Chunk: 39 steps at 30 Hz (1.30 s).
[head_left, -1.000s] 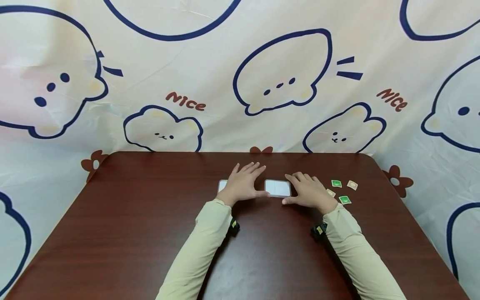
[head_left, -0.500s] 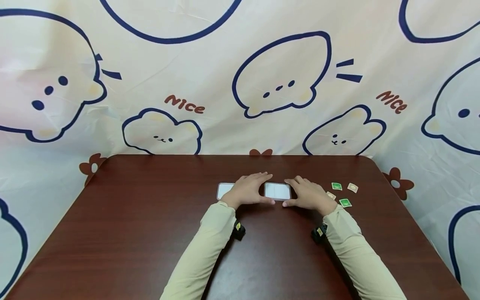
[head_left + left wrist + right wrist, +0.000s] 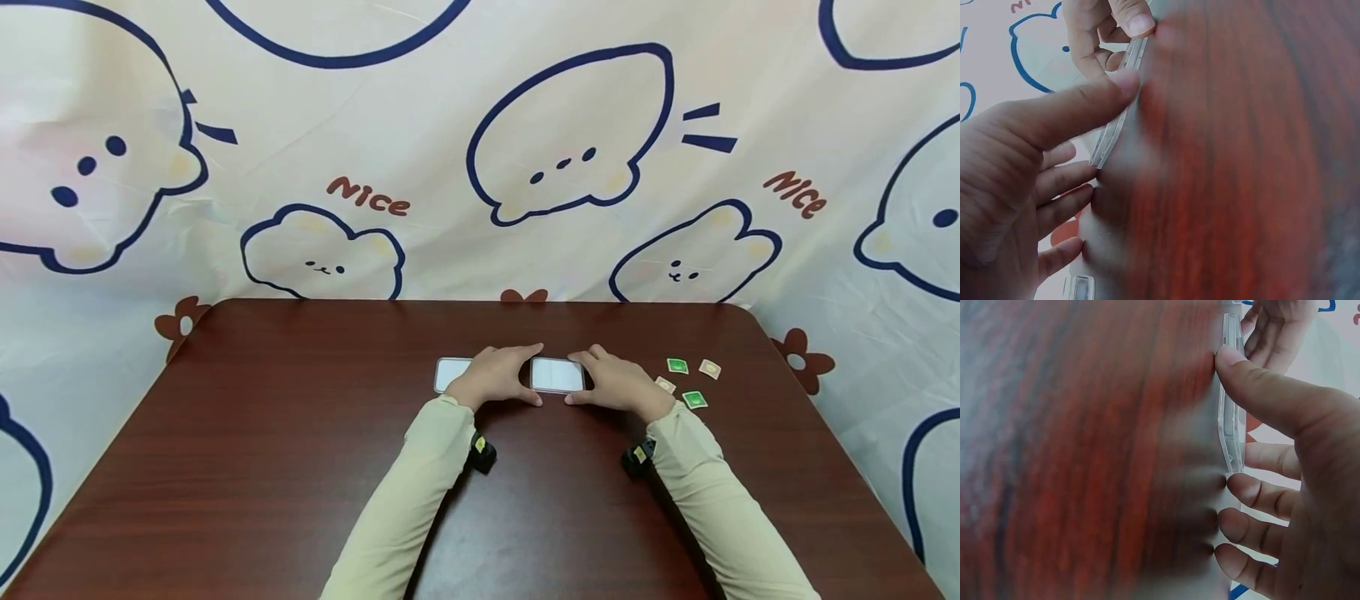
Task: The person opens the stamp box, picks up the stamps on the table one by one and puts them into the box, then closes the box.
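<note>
One clear flat case [image 3: 557, 376] lies on the far part of the table [image 3: 300, 483], between the left hand [image 3: 491, 379] and right hand [image 3: 619, 385].
The right hand pinches its right end between thumb and forefinger, probably to steady it. The left hand spreads around the left end; whether it touches, one cannot tell. A second case [image 3: 448, 373] lies left, partly hidden by the left hand, while four small squares [image 3: 677, 366] sit right, seemingly apart to leave working room.

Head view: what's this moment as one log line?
clear flat case: on table | left hand: at its left end | right hand: at its right end | four small squares: farther right
</note>
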Tool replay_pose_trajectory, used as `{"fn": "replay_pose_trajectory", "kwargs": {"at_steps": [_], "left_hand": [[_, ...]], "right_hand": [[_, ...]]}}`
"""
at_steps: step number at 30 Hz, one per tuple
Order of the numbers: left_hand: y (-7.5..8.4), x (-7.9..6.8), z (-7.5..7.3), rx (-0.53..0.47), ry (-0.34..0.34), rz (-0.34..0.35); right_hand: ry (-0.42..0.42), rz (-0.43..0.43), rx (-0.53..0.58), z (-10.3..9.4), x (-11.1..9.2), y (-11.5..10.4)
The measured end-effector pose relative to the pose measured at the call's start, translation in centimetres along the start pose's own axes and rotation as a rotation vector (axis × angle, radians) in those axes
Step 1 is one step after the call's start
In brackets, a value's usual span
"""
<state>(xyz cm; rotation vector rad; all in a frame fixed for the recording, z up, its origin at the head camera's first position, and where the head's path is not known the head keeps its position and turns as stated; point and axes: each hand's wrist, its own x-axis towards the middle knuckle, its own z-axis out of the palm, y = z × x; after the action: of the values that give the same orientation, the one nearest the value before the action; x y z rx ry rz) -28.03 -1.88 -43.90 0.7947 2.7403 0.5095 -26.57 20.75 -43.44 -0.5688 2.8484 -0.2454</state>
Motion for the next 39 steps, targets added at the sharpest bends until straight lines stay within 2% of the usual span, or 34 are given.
{"fn": "replay_pose_trajectory", "kwargs": {"at_steps": [7,12,25,31,39], "left_hand": [[0.2,0.2,-0.6,0.034,-0.008,-0.035],[0.2,0.4,-0.8,0.034,0.002,-0.03],[-0.2,0.3,-0.3,0.002,0.018,-0.028],[-0.1,0.3,-0.3,0.006,0.009,-0.027],[0.0,0.3,-0.2,0.015,0.009,-0.03]], "right_hand": [[-0.003,-0.027,0.032,-0.3,0.6,0.4],[-0.005,-0.044,0.058,-0.4,0.7,0.5],[-0.07,-0.044,0.12,-0.5,1.0,1.0],[-0.057,-0.049,0.149,-1.3,0.6,1.1],[-0.029,-0.064,0.134,-2.1,-0.7,0.7]]}}
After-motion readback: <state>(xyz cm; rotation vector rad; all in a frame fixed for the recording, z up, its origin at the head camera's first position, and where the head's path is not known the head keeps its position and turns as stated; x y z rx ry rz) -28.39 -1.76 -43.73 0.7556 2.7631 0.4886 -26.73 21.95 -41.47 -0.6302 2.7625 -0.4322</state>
